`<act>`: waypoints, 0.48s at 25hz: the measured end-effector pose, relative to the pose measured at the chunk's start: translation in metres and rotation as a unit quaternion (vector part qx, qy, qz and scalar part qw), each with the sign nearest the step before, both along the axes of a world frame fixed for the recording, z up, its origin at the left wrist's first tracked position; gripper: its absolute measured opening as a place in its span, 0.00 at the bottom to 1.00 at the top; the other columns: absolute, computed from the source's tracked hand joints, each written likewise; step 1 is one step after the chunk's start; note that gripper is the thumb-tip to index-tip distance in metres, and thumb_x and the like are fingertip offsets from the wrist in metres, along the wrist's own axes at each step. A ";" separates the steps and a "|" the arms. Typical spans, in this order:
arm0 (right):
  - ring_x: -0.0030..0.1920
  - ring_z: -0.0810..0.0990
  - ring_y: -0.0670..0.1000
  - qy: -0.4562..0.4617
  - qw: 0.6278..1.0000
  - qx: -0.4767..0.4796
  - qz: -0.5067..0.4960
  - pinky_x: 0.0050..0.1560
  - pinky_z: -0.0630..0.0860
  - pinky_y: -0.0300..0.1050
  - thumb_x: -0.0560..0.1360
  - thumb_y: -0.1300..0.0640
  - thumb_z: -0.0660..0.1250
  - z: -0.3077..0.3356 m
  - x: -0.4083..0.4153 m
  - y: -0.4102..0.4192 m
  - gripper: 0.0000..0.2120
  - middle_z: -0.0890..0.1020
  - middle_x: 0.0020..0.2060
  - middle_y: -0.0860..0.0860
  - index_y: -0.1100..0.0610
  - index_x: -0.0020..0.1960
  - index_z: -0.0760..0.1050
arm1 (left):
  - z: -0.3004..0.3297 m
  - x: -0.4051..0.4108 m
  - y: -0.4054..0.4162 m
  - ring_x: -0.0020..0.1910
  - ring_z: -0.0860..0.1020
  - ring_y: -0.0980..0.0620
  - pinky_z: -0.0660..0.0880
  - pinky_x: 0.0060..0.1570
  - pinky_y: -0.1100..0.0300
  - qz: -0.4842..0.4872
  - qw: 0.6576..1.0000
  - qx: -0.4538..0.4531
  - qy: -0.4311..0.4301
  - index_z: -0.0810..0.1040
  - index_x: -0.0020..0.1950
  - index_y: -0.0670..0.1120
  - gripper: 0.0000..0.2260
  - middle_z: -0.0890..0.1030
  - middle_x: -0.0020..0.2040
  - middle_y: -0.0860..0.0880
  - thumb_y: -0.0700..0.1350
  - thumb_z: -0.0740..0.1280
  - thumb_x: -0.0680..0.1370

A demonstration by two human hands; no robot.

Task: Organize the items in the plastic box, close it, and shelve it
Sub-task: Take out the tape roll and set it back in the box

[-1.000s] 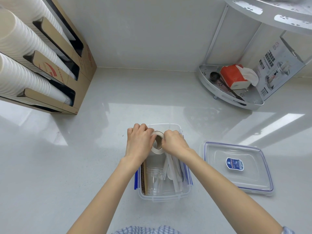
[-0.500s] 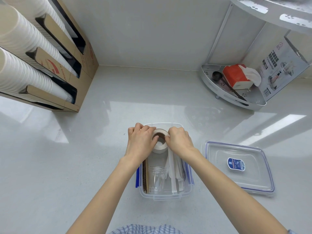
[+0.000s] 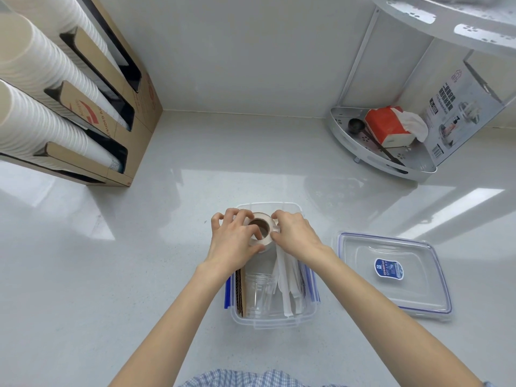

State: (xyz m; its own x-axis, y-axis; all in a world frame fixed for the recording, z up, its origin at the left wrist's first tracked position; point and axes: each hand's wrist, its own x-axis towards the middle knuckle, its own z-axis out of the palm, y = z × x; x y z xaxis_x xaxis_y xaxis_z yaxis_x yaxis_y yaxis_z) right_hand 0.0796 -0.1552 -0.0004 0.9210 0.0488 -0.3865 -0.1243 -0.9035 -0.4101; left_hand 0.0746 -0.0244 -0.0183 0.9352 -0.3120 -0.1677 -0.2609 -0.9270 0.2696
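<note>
A clear plastic box (image 3: 272,321) with blue side clips sits open on the white counter in front of me. Inside lie clear plastic cups (image 3: 258,291), paper-wrapped white utensils (image 3: 284,286) and brown corrugated cardboard (image 3: 240,294) along the left wall. My left hand (image 3: 233,240) and my right hand (image 3: 294,234) both grip a roll of beige tape (image 3: 261,230) over the far end of the box. The roll is tilted, its brown core facing up. The box's clear lid (image 3: 391,275), blue-edged with a blue label, lies flat to the right.
A cardboard dispenser (image 3: 111,113) with stacks of white paper cups stands at the far left. A metal corner shelf (image 3: 385,157) at the far right holds a red tissue pack, a black scoop and a printed box; an upper tier hangs above.
The tape roll has turned from standing on edge to lying more flat, core upward, between both hands. The hands stayed over the far end of the box.
</note>
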 end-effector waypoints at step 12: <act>0.61 0.72 0.59 -0.071 0.997 0.001 0.014 0.56 0.71 0.51 0.73 0.69 0.55 0.002 -0.011 -0.011 0.21 0.74 0.61 0.57 0.59 0.65 0.68 | 0.008 -0.006 -0.002 0.64 0.65 0.49 0.49 0.62 0.55 0.011 0.999 -0.026 -0.021 0.75 0.56 0.48 0.11 0.72 0.62 0.49 0.47 0.61 0.75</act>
State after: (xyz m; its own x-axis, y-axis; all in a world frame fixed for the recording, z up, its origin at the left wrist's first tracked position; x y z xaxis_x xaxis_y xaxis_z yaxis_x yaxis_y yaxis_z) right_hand 0.0687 -0.1662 0.0021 0.9645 0.0763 -0.2529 -0.0397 -0.9047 -0.4243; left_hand 0.0681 -0.0261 -0.0107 0.9476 -0.2987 -0.1131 -0.2527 -0.9177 0.3066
